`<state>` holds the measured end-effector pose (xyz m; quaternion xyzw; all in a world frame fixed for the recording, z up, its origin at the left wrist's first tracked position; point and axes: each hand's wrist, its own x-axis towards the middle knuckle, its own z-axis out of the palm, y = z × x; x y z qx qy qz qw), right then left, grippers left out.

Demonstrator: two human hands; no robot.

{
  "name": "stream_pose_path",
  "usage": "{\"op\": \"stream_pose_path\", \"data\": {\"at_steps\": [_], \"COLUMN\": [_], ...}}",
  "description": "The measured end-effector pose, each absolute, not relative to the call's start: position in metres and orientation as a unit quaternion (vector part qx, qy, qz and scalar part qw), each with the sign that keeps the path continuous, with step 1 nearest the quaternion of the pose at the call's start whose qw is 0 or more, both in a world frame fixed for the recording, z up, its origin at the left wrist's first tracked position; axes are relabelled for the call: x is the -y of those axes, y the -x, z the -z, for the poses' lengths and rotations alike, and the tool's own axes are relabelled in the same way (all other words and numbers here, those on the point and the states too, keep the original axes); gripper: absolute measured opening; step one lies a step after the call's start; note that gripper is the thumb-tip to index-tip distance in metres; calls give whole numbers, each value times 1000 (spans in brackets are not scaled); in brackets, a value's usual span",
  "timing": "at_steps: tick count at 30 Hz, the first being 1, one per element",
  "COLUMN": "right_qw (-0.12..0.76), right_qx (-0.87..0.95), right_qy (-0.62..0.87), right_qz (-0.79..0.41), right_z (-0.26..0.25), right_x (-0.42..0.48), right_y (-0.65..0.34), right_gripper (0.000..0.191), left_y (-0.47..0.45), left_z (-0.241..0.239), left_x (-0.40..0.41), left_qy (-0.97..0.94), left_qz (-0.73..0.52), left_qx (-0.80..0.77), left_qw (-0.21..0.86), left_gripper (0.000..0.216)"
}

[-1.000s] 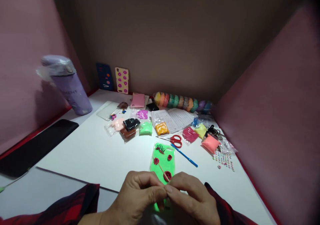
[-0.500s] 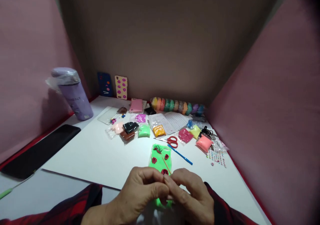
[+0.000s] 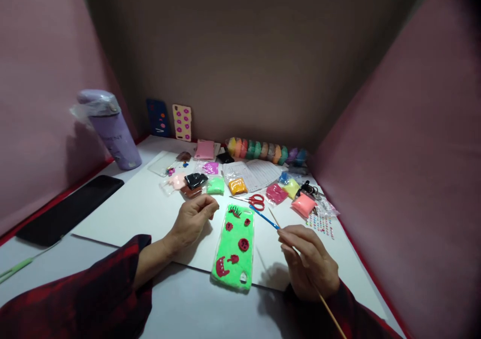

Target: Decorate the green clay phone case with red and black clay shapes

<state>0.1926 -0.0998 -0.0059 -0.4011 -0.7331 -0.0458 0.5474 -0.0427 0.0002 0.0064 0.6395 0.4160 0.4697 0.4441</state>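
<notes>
My right hand [image 3: 310,261] grips a thin wooden skewer [image 3: 328,311] like a pen, its point up and away from me beside the blue tool. Left of the phone case, my left hand [image 3: 193,223] is curled closed, thumb pressed to the fingers; whatever is between them is hidden. Between my hands lies the phone case [image 3: 233,246], covered in bright green clay with dark red shapes: a round button-like disc [image 3: 243,244], a crown-like piece with pale dots [image 3: 221,266], small flowers and a fringed eyelash-like piece [image 3: 235,211]. The case overhangs the white board's near edge.
Red-handled scissors [image 3: 257,202] and a blue tool [image 3: 265,217] lie just beyond the case. Clay packets, including an orange one [image 3: 237,186], spread across the white board [image 3: 139,213]. A purple tumbler [image 3: 114,138] and black phone-like slab [image 3: 71,211] are left; two decorated cases lean behind.
My hands have moved apart, left hand leftward and right hand rightward, uncovering the whole green case. The skewer that lay over the case is now in my right hand.
</notes>
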Motion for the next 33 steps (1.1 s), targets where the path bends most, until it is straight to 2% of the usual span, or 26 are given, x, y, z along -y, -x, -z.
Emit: {"op": "stream_pose_path", "data": {"at_steps": [3,7,12,18,33], "right_qw": [544,585,618,615,571], "right_qx": [734,690,649,661,727], "right_qy": [405,424,441,425,381], "right_qz": [39,51,-34,-61,14], "right_z": [7,11,15,16,11], "right_x": [100,98,100,102,97], "right_y": [-189,-182,-181,-184,-186], "right_gripper": [40,38,33,35,39], "left_y": [41,41,41,39,46], "left_z": [-8,-5,-1,-5,5], "left_x": [4,4,2,2,4], "left_qy": [-631,-631,-623,-605,-647], "left_qz": [-458,-451,-454,-441,-430], "left_qx": [-432,-438,-434,-427,-413], "left_qw": [453,455,466,506,476], "left_gripper": [24,25,20,14,9]}}
